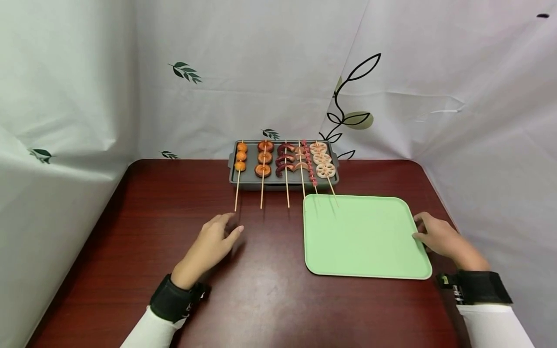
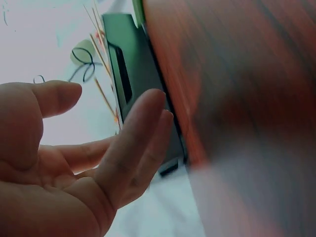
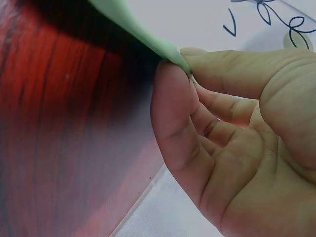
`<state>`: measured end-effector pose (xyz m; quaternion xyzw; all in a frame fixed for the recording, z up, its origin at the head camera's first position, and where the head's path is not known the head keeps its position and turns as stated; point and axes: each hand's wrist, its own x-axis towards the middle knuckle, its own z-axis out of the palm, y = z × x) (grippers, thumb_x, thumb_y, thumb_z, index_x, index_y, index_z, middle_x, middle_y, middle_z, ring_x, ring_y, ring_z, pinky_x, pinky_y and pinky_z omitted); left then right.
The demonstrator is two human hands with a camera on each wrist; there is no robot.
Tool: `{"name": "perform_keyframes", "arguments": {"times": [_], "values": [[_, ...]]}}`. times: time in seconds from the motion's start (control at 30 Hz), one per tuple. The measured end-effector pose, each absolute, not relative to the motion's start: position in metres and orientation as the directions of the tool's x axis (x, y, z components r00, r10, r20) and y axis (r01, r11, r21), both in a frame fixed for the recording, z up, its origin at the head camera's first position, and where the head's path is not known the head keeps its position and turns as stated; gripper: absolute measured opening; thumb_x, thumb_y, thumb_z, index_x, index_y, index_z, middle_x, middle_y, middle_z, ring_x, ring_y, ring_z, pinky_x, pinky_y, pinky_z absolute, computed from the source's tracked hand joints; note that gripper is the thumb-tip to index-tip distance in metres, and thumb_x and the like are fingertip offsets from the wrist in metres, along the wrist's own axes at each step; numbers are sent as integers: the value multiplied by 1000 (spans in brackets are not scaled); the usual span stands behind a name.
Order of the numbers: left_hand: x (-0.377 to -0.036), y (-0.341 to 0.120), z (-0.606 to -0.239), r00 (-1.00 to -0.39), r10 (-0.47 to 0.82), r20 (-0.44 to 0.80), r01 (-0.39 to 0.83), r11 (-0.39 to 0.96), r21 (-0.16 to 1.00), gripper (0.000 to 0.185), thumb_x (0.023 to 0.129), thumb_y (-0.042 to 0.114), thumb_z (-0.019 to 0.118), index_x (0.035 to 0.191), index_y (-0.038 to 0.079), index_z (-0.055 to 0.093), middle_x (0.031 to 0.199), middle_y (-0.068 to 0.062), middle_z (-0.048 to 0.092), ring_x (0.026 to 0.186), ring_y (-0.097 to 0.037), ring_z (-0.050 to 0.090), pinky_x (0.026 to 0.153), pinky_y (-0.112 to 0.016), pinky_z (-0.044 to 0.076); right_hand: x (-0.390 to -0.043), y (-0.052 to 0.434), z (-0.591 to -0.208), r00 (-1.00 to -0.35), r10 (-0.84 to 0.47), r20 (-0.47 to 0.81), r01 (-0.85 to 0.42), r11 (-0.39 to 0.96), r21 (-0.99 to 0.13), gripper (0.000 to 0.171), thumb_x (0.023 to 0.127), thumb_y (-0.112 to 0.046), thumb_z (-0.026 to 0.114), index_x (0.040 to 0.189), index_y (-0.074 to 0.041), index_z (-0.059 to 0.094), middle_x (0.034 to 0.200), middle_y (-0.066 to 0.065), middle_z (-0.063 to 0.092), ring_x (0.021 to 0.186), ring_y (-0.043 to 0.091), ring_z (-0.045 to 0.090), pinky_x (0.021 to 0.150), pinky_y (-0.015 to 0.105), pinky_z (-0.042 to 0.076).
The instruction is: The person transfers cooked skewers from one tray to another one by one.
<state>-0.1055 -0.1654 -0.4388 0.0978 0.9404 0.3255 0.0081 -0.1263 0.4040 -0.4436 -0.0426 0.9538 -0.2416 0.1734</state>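
Observation:
A pale green tray point(image 1: 365, 237) lies flat on the dark red table point(image 1: 261, 290), right of centre. My right hand point(image 1: 419, 229) is at the tray's right edge; in the right wrist view its thumb and forefinger point(image 3: 170, 98) pinch the tray's rim point(image 3: 143, 34). My left hand point(image 1: 228, 227) hovers just over the table left of the tray, with its fingers point(image 2: 138, 133) relaxed and holding nothing. Behind the tray stands a grey grill pan point(image 1: 248, 178) with several skewers: orange balls point(image 1: 241, 155), brown rings point(image 1: 264, 158), dark curled sausage point(image 1: 285, 158) and lotus root slices point(image 1: 322, 158).
The skewer sticks point(image 1: 237, 195) jut over the pan's front edge toward me, and the rightmost ones reach over the tray's far rim. White cloth with leaf prints point(image 1: 187, 71) walls in the table at the back and both sides. Bare table lies near my left hand.

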Motion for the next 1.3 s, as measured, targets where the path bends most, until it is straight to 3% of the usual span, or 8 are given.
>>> {"name": "perform_keyframes", "arguments": {"times": [0.37,0.6,1.3], "values": [[-112,-123,-444,-976,209,-64,80,611,788,49,99,23,72,139,-2,60,107,-10,69,77,-10,68,66,-28,57,-125,394,-441,-924,-172,-342,15,876,-482,52,100,-4,62,138,18,34,105,32,58,74,23,66,60,38,61],[-114,-104,-454,-953,275,-128,15,463,886,47,100,20,70,140,-3,58,110,-14,68,59,-20,68,49,-30,58,-124,390,-443,-931,-183,-315,-5,872,-490,50,99,-3,63,136,18,37,100,26,60,71,21,65,58,36,61],[-130,-67,-457,-942,287,-173,-51,390,919,49,95,7,71,139,-8,56,107,-20,68,64,-21,72,57,-32,64,-121,372,-447,-932,-205,-300,-20,852,-523,47,99,-5,64,134,15,41,94,16,58,70,18,62,55,32,60]]}}
